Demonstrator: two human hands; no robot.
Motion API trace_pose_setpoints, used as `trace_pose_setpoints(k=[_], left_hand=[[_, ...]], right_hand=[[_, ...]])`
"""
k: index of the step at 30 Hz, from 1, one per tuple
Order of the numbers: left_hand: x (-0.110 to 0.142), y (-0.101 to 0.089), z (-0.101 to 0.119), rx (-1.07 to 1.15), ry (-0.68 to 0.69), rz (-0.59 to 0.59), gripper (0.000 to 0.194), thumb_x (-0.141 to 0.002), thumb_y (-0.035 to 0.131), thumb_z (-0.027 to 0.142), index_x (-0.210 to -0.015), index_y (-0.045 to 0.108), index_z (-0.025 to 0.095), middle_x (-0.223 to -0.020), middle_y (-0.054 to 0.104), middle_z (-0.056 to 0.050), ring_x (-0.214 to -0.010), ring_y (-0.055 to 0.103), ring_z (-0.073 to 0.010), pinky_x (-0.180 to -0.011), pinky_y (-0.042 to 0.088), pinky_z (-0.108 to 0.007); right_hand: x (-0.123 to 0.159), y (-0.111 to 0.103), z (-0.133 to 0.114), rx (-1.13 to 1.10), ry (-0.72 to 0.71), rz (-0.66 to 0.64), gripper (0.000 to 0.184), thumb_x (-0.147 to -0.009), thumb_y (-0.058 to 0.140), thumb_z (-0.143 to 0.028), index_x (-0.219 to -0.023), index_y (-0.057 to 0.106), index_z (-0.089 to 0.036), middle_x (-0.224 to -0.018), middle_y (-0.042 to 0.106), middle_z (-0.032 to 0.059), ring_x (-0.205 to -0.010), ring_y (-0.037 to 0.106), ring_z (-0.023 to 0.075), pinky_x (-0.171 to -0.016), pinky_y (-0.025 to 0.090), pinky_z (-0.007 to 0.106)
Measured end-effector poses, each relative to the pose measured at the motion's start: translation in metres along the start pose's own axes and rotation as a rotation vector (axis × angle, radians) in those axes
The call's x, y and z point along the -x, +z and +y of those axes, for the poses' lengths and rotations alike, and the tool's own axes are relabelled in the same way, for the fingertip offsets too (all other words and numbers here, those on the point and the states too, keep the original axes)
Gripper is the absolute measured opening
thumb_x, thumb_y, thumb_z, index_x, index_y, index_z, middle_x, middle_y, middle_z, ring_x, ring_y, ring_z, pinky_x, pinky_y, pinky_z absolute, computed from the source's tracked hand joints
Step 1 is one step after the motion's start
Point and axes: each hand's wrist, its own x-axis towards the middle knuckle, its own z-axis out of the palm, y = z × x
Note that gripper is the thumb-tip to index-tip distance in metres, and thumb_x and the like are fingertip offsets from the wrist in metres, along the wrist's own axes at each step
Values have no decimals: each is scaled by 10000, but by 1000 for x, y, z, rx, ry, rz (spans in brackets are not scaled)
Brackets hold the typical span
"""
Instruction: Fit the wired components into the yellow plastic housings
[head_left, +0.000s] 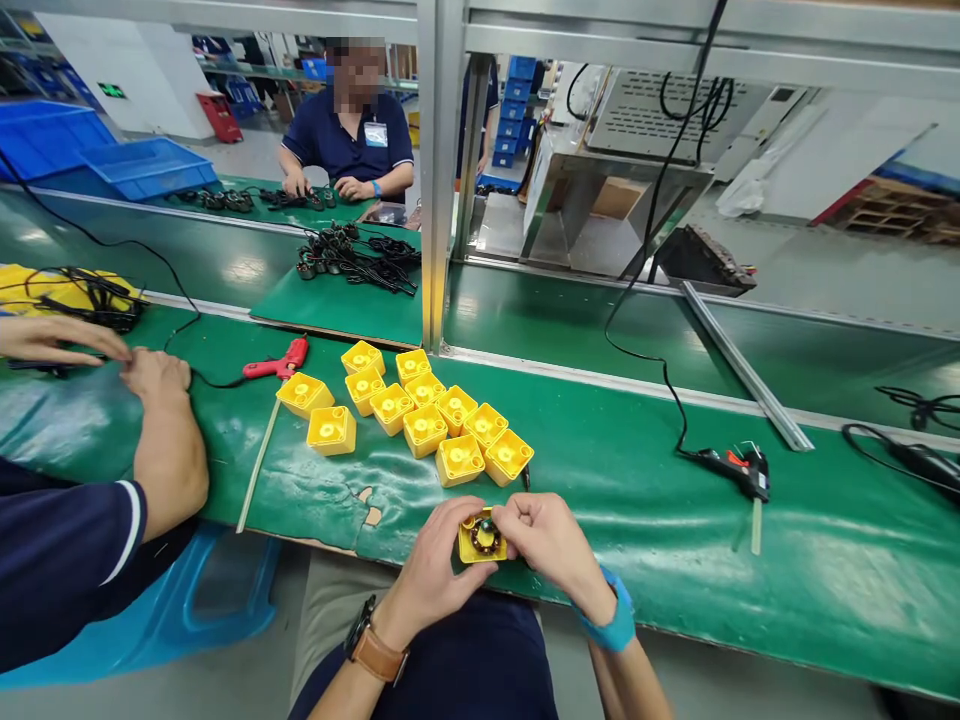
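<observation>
My left hand [442, 562] is closed around the left side of a small yellow plastic box [466, 552], held over the table's front edge with its open side up. Inside the box lies a ring of copper-wound coils [486, 540] with a dark part at its top. My right hand [551, 540] has its thumb and forefinger pinched at the ring's right edge; the fingertips hide part of it. Behind the hands, a short black cable end [526, 478] sticks out. Several more yellow boxes [425, 430] stand open side up on the green mat just beyond.
A red glue gun [279, 362] lies left of the boxes, a black glue gun [742, 470] to the right. A co-worker's arm [169, 450] rests at the left. Across the metal frame [435, 180], another person handles cabled parts. A metal bar [746, 370] lies at the right.
</observation>
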Motion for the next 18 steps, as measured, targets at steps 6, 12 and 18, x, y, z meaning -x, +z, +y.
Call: trace_pose_setpoints(k=[6, 12, 18], left_hand=[[0, 0, 4, 23, -7, 3, 506, -874, 711, 198, -1328, 491, 235, -1359, 625, -144, -1272, 619, -273, -1058, 544, -452], [-3, -3, 12, 35, -53, 48, 288, -909, 647, 191, -1183, 566, 227, -1304, 664, -132, -1223, 646, -255, -1025, 559, -440], [-2, -1, 14, 17, -38, 61, 292, -954, 628, 222, -1246, 635, 232, -1343, 662, -129, -1259, 640, -249, -1042, 567, -424]], right_hand=[[3, 6, 5, 73, -30, -39, 316, -774, 482, -367, -493, 462, -222, -406, 516, -8, -409, 374, 97, -440, 268, 229], [-4, 6, 18, 161, -71, 71, 394, -891, 526, -475, -591, 498, -221, -457, 507, -22, -447, 439, 119, -471, 319, 251], [22, 4, 35, 215, -342, 145, 268, -957, 584, -446, -1042, 692, -216, -663, 556, -35, -584, 506, 138, -564, 390, 275]])
